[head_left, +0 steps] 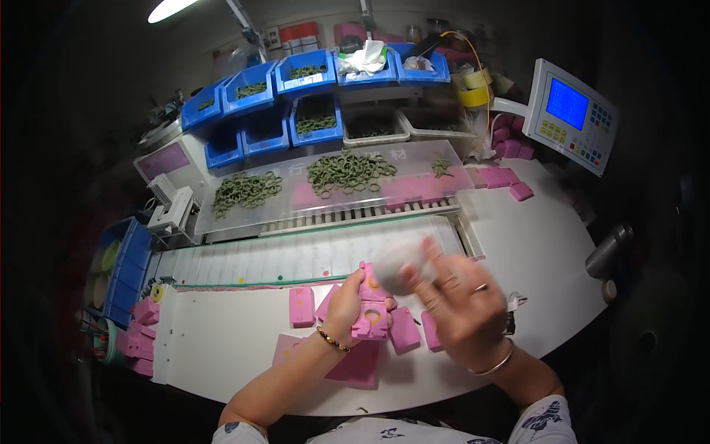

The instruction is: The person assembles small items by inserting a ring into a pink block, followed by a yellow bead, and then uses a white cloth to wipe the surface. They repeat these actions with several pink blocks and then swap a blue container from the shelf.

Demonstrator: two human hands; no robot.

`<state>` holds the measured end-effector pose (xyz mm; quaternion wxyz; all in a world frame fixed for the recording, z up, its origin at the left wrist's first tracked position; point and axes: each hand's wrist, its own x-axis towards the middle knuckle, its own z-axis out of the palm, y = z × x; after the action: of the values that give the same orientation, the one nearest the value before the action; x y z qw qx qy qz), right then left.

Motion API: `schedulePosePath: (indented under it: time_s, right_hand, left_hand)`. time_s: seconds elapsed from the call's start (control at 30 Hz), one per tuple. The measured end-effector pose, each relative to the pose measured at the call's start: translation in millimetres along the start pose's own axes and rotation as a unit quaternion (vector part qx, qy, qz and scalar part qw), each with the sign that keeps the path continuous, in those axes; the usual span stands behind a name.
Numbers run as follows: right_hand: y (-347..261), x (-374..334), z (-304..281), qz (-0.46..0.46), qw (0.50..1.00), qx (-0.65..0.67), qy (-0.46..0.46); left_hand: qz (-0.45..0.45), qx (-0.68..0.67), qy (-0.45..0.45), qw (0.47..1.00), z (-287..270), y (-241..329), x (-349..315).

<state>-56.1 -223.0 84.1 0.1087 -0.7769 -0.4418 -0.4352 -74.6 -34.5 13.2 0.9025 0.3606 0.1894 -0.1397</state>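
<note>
Pink sheet (359, 374) lies nearest you, at the lower middle of the frame, on the white table (214, 348). Just above it, your left hand (344, 302) is clamped on an opened pink block (368, 309), near the centre, a yellowish ring shape showing in its lower half. Your right hand (462, 307), right of centre, has its fingers closed around a pale pouch (399, 268), blurred, in front of the block's upper end; I cannot tell whether the two touch. Loose pink blocks (302, 307) sit on both sides of your left hand. Beyond them a white belt (310, 255) crosses the middle, then a clear tray (288, 211) bearing heaps of green rings (351, 176). Farther up stand blue bins (307, 83), with a control panel (577, 115) at upper right and a lit lamp (171, 9) at upper left.
</note>
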Motion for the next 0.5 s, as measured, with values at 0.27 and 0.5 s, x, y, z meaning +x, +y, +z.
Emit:
schedulePosePath:
  time_s: [0.27,0.5]
  right_hand:
    - [18.7,-10.3,29.8,0.018,0.993,0.026,-0.113]
    - [-9.4,-3.5,18.4,0.008,0.997,0.048,-0.056]
  left_hand:
    - [0.076,0.121,-0.034,0.989,-4.7,-11.7,-7.1]
    - [0.174,0.183,0.022,0.967,-2.4,2.5,-15.8]
